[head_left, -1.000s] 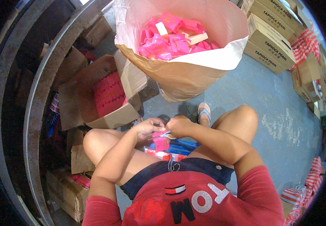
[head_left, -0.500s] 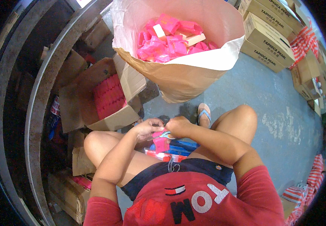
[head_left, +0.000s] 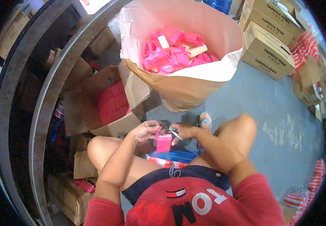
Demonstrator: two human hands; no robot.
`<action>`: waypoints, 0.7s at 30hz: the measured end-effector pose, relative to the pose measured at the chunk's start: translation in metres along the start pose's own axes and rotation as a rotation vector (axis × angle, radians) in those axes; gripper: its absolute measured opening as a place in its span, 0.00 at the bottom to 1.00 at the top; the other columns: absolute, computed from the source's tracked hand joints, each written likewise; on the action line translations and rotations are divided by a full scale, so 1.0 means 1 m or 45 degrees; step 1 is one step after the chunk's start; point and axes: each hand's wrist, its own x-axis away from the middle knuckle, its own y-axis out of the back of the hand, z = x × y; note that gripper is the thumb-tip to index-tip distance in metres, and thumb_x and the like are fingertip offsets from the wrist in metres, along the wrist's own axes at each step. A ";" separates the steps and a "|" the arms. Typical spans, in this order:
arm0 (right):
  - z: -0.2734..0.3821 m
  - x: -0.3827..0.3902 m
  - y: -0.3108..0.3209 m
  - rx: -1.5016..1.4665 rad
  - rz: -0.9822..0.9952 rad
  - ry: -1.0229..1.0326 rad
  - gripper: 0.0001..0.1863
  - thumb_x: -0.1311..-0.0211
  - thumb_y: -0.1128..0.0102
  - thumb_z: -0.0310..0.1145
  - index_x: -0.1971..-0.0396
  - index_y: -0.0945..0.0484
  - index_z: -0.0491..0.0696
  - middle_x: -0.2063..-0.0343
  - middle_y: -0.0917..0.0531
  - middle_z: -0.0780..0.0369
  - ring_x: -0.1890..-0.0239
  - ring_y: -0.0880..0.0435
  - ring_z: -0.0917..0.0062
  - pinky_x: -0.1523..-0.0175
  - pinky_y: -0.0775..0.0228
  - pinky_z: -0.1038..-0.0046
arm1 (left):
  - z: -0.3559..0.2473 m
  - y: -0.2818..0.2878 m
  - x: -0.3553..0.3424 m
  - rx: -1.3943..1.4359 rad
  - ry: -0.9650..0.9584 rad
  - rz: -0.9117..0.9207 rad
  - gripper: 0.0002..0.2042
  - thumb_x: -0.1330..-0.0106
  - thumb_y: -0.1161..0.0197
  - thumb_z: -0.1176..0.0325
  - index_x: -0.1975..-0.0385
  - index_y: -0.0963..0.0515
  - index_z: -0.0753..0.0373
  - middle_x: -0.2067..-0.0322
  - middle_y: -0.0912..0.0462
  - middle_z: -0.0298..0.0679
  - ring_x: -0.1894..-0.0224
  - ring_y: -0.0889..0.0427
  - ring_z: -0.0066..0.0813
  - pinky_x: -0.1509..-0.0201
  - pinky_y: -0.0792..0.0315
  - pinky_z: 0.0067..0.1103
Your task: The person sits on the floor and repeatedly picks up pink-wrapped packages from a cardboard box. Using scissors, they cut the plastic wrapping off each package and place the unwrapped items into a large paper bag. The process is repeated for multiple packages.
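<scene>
Between my knees, my left hand (head_left: 146, 131) pinches the gathered top of a small pink plastic packet (head_left: 164, 143), which hangs down from the fingers. My right hand (head_left: 183, 130) is closed around scissors with light blue handles (head_left: 176, 135). Their dark blades point left toward the top of the packet; whether they touch it I cannot tell. Ahead of my hands stands a large paper sack (head_left: 185, 90), brown outside and white inside, its mouth wide. Pink packets (head_left: 170, 56) and some pale blocks lie heaped in it.
An open carton (head_left: 119, 126) with rows of pink packets (head_left: 113, 103) stands left of the sack, beside a curved-looking metal shelf edge (head_left: 38, 109). Closed cartons (head_left: 270, 49) are stacked far right, near red-and-white striped bags (head_left: 306, 49). A blue bundle (head_left: 174, 155) lies below my hands.
My right hand has drawn a little to the right, away from the left, and the scissors' blades now show. The pink packet hangs straighter from my left hand. The view has tilted slightly.
</scene>
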 end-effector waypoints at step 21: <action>0.045 -0.039 -0.019 -0.819 -0.805 0.319 0.40 0.61 0.20 0.38 0.48 0.33 0.41 0.68 0.21 0.61 0.69 0.24 0.80 0.65 0.30 0.74 | -0.031 -0.016 0.022 0.594 -0.871 -0.529 0.04 0.36 0.37 0.64 0.66 0.24 0.52 0.65 0.22 0.31 0.59 0.24 0.31 0.56 0.26 0.48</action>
